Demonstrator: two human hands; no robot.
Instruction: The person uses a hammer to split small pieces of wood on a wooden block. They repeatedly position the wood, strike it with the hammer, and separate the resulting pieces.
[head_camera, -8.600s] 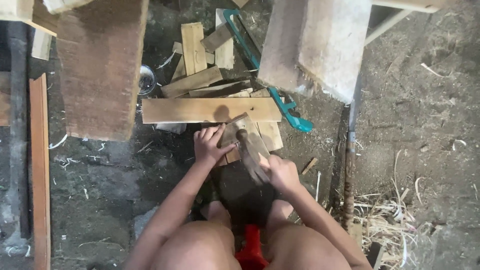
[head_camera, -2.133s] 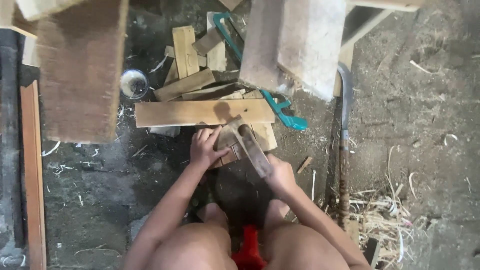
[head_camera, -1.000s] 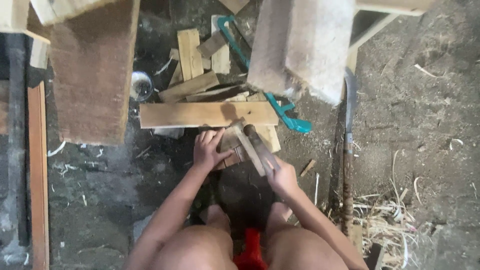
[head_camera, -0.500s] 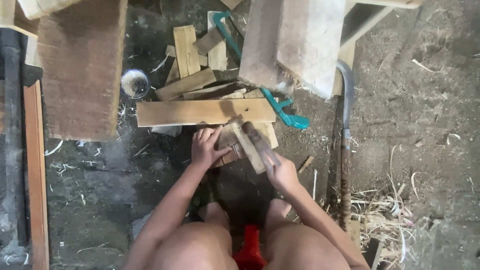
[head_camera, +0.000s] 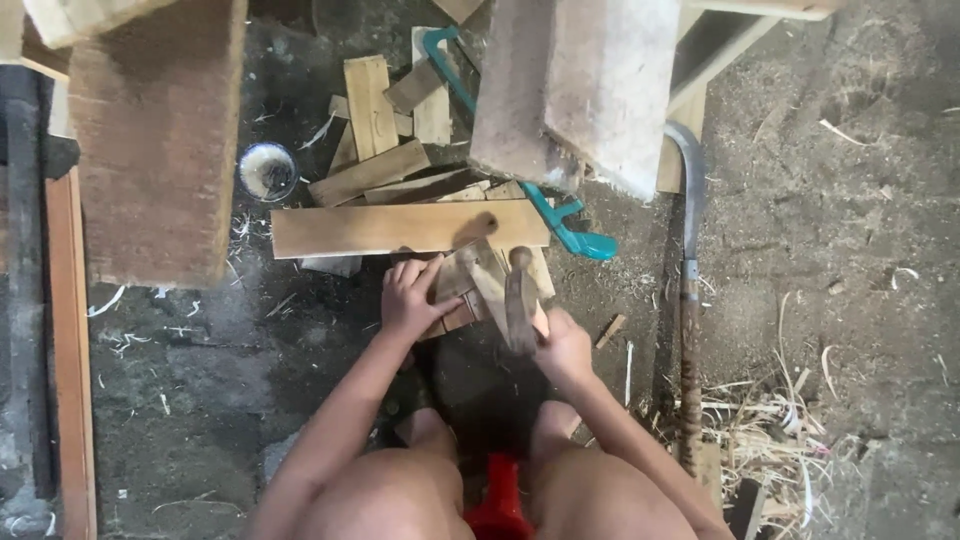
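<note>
Left hand (head_camera: 408, 298): clasped on a small wooden piece (head_camera: 462, 285), just below the long plank (head_camera: 400, 227)
Right hand (head_camera: 562, 343): clenched round a hammer (head_camera: 520, 300), at 4 o'clock from the piece
Advice: fingers are best kept off the strike line, the piece pressed flat

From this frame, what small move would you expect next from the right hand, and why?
Probably a short downward stroke. The right hand holds a hammer with its head raised over the small wood piece, which the left hand steadies just below the long plank. What it would strike is too small to tell.
</note>
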